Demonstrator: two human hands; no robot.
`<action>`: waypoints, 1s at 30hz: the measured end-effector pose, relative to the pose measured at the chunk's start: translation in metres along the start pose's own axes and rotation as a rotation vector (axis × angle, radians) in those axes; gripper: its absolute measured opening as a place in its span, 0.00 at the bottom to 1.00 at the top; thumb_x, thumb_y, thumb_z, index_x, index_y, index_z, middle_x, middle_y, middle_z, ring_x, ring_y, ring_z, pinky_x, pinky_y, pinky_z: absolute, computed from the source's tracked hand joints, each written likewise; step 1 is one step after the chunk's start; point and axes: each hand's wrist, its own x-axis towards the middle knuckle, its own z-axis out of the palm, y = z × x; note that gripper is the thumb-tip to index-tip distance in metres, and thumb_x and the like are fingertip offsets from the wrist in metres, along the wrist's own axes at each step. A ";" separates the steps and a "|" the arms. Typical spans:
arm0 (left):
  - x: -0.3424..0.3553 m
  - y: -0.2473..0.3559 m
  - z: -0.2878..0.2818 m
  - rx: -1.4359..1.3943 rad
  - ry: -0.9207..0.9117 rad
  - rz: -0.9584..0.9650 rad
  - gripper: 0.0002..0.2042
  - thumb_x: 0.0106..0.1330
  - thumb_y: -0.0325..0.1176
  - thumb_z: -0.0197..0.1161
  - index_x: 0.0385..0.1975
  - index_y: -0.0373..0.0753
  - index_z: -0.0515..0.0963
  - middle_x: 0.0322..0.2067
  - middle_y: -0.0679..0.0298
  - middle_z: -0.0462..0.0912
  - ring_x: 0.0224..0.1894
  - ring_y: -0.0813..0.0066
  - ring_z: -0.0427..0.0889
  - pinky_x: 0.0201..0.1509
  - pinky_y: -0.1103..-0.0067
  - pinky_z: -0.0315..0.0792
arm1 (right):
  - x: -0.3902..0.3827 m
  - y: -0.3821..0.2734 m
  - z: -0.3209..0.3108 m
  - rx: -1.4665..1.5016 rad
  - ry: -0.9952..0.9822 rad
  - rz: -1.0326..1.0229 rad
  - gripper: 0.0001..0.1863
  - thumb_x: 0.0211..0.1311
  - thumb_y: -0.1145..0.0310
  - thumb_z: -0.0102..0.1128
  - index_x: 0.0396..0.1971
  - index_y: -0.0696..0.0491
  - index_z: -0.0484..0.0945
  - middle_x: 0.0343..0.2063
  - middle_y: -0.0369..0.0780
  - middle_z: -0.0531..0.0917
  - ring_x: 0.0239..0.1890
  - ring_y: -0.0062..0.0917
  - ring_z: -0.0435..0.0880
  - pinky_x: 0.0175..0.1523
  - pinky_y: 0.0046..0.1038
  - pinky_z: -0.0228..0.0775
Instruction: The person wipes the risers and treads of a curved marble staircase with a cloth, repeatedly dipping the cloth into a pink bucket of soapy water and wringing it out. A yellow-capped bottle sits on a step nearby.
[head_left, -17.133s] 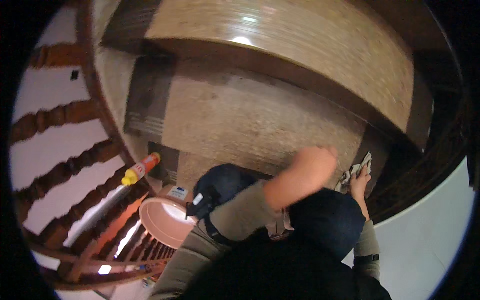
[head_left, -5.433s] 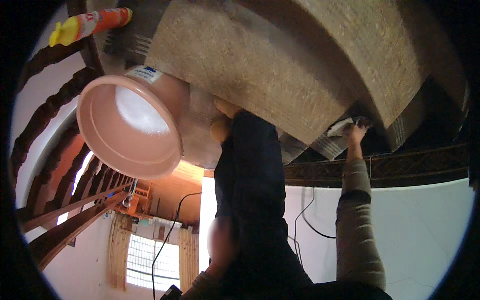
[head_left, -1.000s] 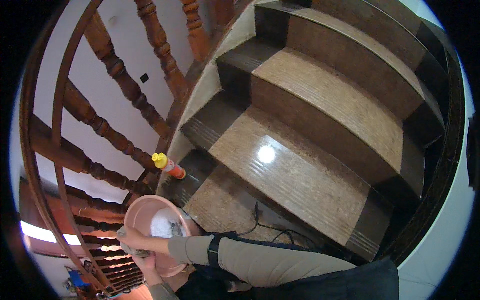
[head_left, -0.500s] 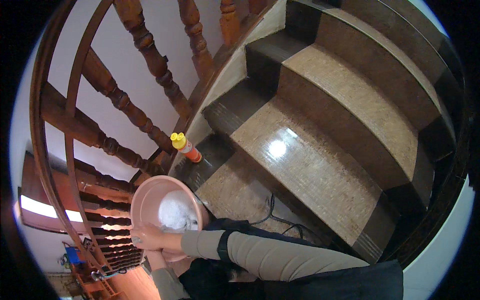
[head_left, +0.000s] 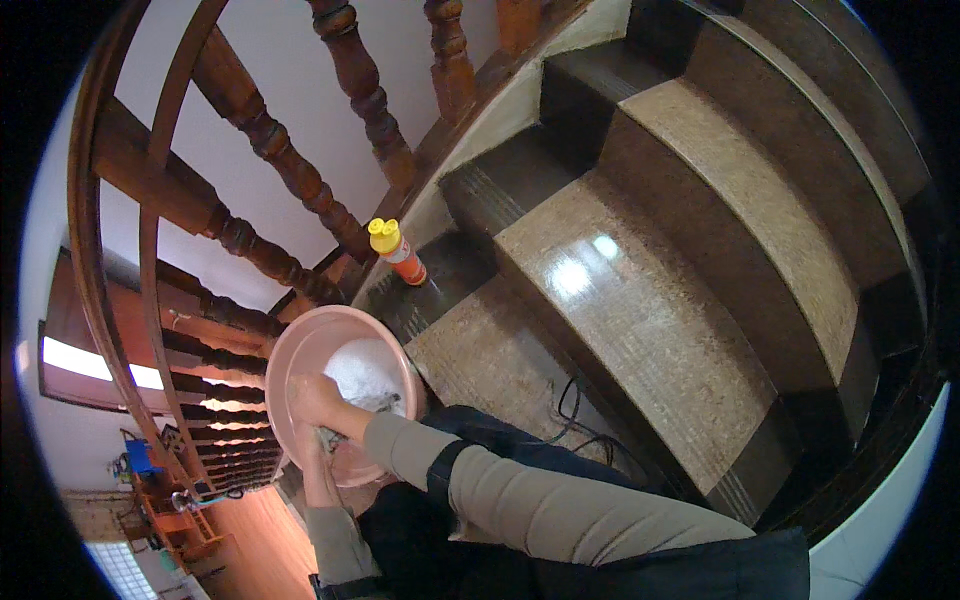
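Both my hands are down inside a pink plastic bucket (head_left: 283, 345), which holds white suds (head_left: 360, 372). My right hand (head_left: 316, 397) is closed in a fist shape near the bucket's left inner wall, its fingertips out of sight. Just below it is my left hand (head_left: 314, 448), close against the right one and partly covered by it. A small greyish wet bit (head_left: 330, 437) shows between the hands, too little of it to name. Some darker grey matter (head_left: 388, 402) lies at the edge of the suds. Two yellow-capped orange bottles (head_left: 402, 256) stand close together on the dark step edge beyond the bucket.
Curved stairs with shiny tan treads (head_left: 640, 310) and dark edges rise to the right. Turned wooden balusters (head_left: 290, 165) and a handrail (head_left: 90, 250) run along the left. A black cable (head_left: 572, 425) lies on the lower step by my dark-clad leg.
My hands have moved from the bucket's near left rim to deeper inside it. The view has shifted slightly, so the stairs and bottles sit higher and further right.
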 end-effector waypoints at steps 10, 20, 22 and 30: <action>-0.014 0.041 -0.020 0.886 -0.178 0.352 0.19 0.52 0.34 0.64 0.42 0.31 0.74 0.45 0.47 0.75 0.50 0.55 0.73 0.55 0.70 0.63 | 0.029 0.054 -0.024 -0.028 0.032 -0.024 0.20 0.63 0.55 0.44 0.36 0.55 0.79 0.37 0.53 0.79 0.40 0.47 0.79 0.45 0.42 0.70; -0.052 0.105 -0.023 1.170 -0.008 0.281 0.17 0.60 0.30 0.48 0.49 0.33 0.70 0.51 0.46 0.70 0.53 0.48 0.69 0.56 0.61 0.64 | 0.084 0.103 -0.003 -0.717 -0.571 -0.081 0.16 0.55 0.59 0.55 0.34 0.58 0.78 0.34 0.50 0.81 0.38 0.44 0.80 0.44 0.43 0.71; -0.077 0.121 -0.024 1.117 -0.005 0.144 0.17 0.61 0.30 0.47 0.48 0.33 0.70 0.50 0.46 0.70 0.52 0.49 0.70 0.55 0.62 0.66 | 0.069 0.129 0.017 -1.007 -0.617 -0.049 0.16 0.55 0.62 0.54 0.41 0.55 0.75 0.43 0.46 0.78 0.47 0.38 0.78 0.48 0.42 0.71; -0.116 0.129 -0.014 1.245 -0.109 0.141 0.10 0.57 0.29 0.50 0.37 0.33 0.73 0.36 0.52 0.76 0.40 0.56 0.78 0.35 0.66 0.76 | 0.025 0.199 0.058 -1.404 -0.865 -0.237 0.20 0.53 0.66 0.56 0.48 0.53 0.71 0.45 0.45 0.75 0.45 0.35 0.76 0.48 0.37 0.70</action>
